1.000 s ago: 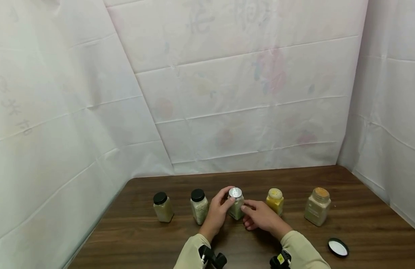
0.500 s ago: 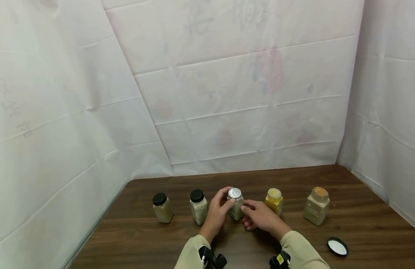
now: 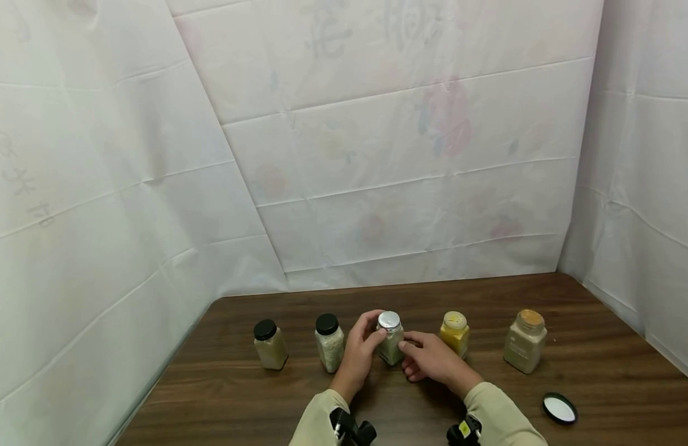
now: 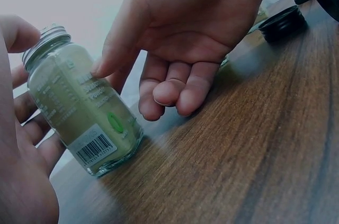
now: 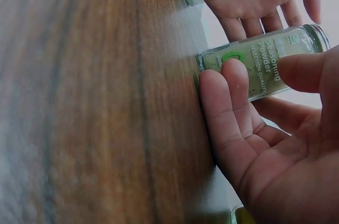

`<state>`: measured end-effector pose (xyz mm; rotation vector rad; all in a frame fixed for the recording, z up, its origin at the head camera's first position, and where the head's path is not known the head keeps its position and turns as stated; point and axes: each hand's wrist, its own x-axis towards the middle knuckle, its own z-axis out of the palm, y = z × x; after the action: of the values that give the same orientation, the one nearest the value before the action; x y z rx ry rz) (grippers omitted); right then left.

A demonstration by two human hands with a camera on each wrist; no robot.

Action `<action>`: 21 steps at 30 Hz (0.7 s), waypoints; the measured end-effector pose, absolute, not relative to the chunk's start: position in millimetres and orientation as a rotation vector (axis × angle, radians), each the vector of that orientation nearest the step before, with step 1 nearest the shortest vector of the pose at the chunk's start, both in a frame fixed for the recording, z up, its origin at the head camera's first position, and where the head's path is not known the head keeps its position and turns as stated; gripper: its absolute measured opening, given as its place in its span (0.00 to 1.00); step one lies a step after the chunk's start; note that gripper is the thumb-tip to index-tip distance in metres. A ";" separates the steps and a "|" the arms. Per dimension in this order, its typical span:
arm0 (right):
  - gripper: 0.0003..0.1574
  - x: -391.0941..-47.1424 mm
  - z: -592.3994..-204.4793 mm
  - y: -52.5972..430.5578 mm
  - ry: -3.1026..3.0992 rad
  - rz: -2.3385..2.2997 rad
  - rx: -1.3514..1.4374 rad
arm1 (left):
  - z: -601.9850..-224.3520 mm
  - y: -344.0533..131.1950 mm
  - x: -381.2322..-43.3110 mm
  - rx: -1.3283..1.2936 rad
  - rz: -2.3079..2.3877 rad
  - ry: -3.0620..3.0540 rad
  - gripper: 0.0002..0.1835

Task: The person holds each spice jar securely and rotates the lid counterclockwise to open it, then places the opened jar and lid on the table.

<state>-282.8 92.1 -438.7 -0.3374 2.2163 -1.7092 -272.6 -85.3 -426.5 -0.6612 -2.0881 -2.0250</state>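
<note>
A square glass jar of green seasoning powder [image 3: 391, 352] with a silver top stands upright on the table, between the two hands. My left hand [image 3: 357, 352] holds it from the left, the thumb up by the neck and the fingers round the back. From the right, my right hand [image 3: 437, 360] pinches the jar's side between thumb and index finger, its other fingers curled loosely below. White lettering and a green oval show on the glass in the right wrist view, and the left wrist view also shows a barcode label [image 4: 94, 146].
To the left stand two black-capped jars, one with pale flakes [image 3: 330, 350] and one with powder [image 3: 270, 347]. To the right are a yellow jar with a holed top [image 3: 455, 334] and a larger orange-topped jar [image 3: 525, 344]. A black lid [image 3: 560, 409] lies on the wooden table [image 3: 210, 396].
</note>
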 end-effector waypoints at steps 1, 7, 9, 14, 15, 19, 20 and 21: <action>0.34 -282.7 -438.4 92.0 2.217 -1.708 -0.337 | -426.8 -85.4 -272.8 -0.656 -2.030 -2.085 0.19; 0.34 -281.0 -436.8 92.5 2.222 -1.703 -0.330 | -441.2 -86.1 -284.4 -0.634 -2.086 -2.028 0.17; 0.34 -280.8 -436.7 93.0 2.223 -1.701 -0.328 | -447.8 -86.5 -289.3 -0.626 -2.094 -2.015 0.17; 0.34 -281.7 -437.3 93.2 2.217 -1.701 -0.321 | -448.7 -85.8 -288.6 -0.616 -2.080 -2.003 0.16; 0.34 -281.6 -437.0 93.1 2.215 -1.703 -0.320 | -444.9 -85.5 -285.7 -0.611 -2.088 -2.001 0.15; 0.35 -282.1 -436.4 93.7 2.207 -1.701 -0.317 | -428.0 -84.4 -273.2 -0.587 -2.110 -2.008 0.15; 0.35 -282.3 -436.7 93.7 2.206 -1.701 -0.317 | -424.9 -84.3 -271.0 -0.586 -2.118 -2.006 0.15; 0.34 -282.2 -436.5 93.6 2.208 -1.701 -0.314 | -424.5 -84.1 -270.7 -0.585 -2.122 -1.999 0.15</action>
<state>-282.2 93.6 -436.5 -0.3143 2.2078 -1.7008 -270.7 -84.1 -424.5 -0.5853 -1.9989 -2.1219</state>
